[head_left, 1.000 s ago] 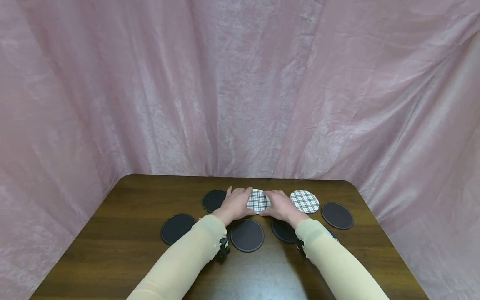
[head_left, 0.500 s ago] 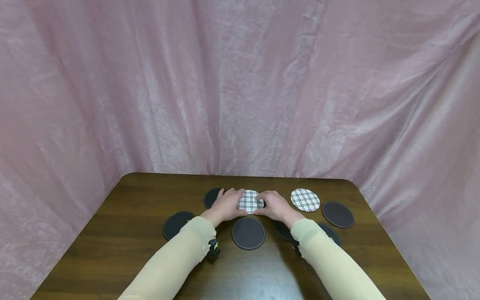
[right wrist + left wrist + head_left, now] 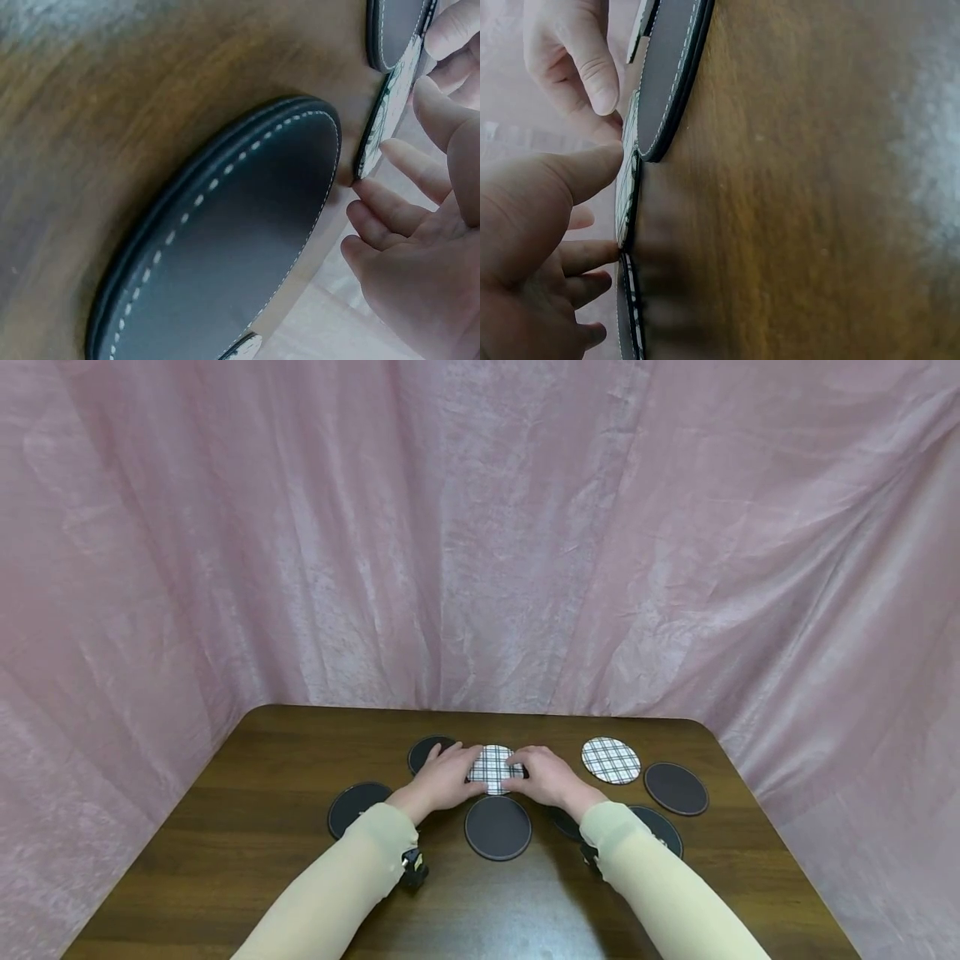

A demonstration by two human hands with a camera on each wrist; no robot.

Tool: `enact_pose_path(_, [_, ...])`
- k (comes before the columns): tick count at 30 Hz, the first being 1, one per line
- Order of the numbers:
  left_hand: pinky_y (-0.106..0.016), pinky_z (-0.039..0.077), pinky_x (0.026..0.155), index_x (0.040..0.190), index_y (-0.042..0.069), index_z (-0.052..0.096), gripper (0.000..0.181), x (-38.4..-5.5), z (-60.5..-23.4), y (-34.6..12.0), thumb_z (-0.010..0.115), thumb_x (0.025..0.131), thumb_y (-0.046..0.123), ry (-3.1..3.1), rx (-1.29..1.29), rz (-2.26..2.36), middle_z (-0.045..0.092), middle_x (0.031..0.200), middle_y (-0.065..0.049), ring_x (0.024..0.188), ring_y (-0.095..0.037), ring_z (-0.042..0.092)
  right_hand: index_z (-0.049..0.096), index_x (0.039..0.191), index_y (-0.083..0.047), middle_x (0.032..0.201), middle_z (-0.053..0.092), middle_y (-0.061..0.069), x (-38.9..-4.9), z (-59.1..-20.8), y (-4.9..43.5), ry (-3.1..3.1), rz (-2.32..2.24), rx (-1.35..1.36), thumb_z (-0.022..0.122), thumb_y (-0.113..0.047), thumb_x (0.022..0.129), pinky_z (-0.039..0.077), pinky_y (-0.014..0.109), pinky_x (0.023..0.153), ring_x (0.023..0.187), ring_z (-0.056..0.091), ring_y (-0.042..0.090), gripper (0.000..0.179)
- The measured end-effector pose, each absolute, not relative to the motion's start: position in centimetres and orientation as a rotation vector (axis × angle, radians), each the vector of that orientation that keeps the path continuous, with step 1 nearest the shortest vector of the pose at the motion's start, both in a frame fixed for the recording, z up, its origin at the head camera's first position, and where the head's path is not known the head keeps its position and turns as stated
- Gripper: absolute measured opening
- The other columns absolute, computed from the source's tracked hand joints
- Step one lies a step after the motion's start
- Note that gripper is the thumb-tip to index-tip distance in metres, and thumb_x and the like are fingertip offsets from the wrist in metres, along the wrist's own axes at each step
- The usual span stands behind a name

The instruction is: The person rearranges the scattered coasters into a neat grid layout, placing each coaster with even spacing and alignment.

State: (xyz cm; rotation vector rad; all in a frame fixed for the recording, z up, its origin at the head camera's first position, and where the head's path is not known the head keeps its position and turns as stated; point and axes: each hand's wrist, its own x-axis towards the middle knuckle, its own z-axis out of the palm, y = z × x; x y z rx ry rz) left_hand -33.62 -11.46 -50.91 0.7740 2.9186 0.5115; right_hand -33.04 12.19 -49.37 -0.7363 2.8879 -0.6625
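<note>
A round plaid coaster (image 3: 492, 766), white with dark lines, lies flat between both hands in the head view. Thumb and fingertips of the left hand (image 3: 444, 779) touch its left side and near edge, fingers loosely extended. On the other side, the right hand (image 3: 551, 777) has its thumb at the near edge and a fingertip on the coaster's right part. Right below it sits a dark stitched coaster (image 3: 498, 828), its rim close to the plaid one. The left wrist view shows the left thumb against the rim of the plaid coaster (image 3: 627, 202).
Another plaid coaster (image 3: 611, 761) lies at the back right, beside a dark coaster (image 3: 677, 789). More dark coasters lie at the left (image 3: 356, 806), behind the left hand (image 3: 426, 752) and partly under the right forearm (image 3: 660, 827). A pink curtain (image 3: 480, 527) hangs behind the wooden table (image 3: 247, 827).
The plaid coaster has slid left and slightly nearer, with both hands moving along with it. The front dark coaster and the others have stayed in place.
</note>
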Motion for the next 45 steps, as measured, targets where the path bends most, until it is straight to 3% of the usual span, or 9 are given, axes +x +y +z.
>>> enact_pose_path(13, [-0.073, 0.020, 0.128, 0.164, 0.007, 0.051, 0.074, -33.2, -50.8, -11.5, 0.077, 0.106, 0.043, 2.928, 0.783, 0.503, 0.054, 0.165, -0.015, 0.160, -0.044, 0.037, 0.075, 0.137, -0.002, 0.145, 0.068, 0.021, -33.0, -49.6, 12.2, 2.894, -0.649, -0.750, 0.082, -0.030, 0.103, 0.044, 0.057, 0.120, 0.143, 0.055, 0.044, 0.044])
enact_pose_path(19, [-0.072, 0.021, 0.128, 0.164, 0.006, 0.051, 0.075, -33.3, -50.4, -12.1, 0.079, 0.104, 0.042, 2.955, 0.806, 0.524, 0.049, 0.167, -0.019, 0.160, -0.045, 0.036, 0.070, 0.142, 0.000, 0.152, 0.061, 0.025, -33.2, -49.6, 12.4, 2.902, -0.708, -0.712, 0.084, -0.033, 0.101, 0.044, 0.060, 0.120, 0.147, 0.052, 0.046, 0.054])
enact_pose_path(23, [-0.070, 0.021, 0.129, 0.166, 0.008, 0.049, 0.078, -33.4, -50.1, -13.0, 0.080, 0.103, 0.042, 2.992, 0.746, 0.523, 0.046, 0.170, -0.020, 0.161, -0.044, 0.034, 0.064, 0.150, -0.001, 0.159, 0.055, 0.025, -33.4, -49.5, 12.3, 2.929, -0.745, -0.679, 0.084, -0.032, 0.101, 0.043, 0.062, 0.120, 0.150, 0.048, 0.046, 0.061])
enact_pose_path(29, [-0.072, 0.022, 0.128, 0.167, 0.006, 0.046, 0.086, -33.3, -49.8, -14.7, 0.086, 0.099, 0.040, 3.041, 0.627, 0.549, 0.043, 0.170, -0.024, 0.160, -0.047, 0.034, 0.064, 0.150, -0.002, 0.156, 0.059, 0.021, -33.3, -49.2, 11.8, 2.963, -0.749, -0.701, 0.084, -0.031, 0.101, 0.046, 0.062, 0.117, 0.148, 0.050, 0.045, 0.060])
enact_pose_path(36, [-0.073, 0.018, 0.128, 0.172, 0.006, 0.036, 0.097, -33.5, -49.8, -16.8, 0.087, 0.098, 0.043, 3.034, 0.476, 0.626, 0.034, 0.173, -0.028, 0.162, -0.051, 0.026, 0.057, 0.159, -0.004, 0.163, 0.053, 0.020, -33.4, -48.5, 9.7, 2.918, -0.763, -0.709, 0.083, -0.033, 0.102, 0.042, 0.062, 0.120, 0.154, 0.044, 0.043, 0.069])
enact_pose_path(45, [-0.076, 0.021, 0.126, 0.170, 0.000, 0.036, 0.100, -33.7, -49.6, -18.4, 0.087, 0.097, 0.044, 3.010, 0.388, 0.633, 0.034, 0.172, -0.031, 0.161, -0.052, 0.028, 0.049, 0.165, -0.003, 0.167, 0.049, 0.021, -34.1, -48.2, 6.9, 2.909, -0.675, -0.757, 0.081, -0.037, 0.103, 0.039, 0.059, 0.124, 0.157, 0.041, 0.043, 0.078])
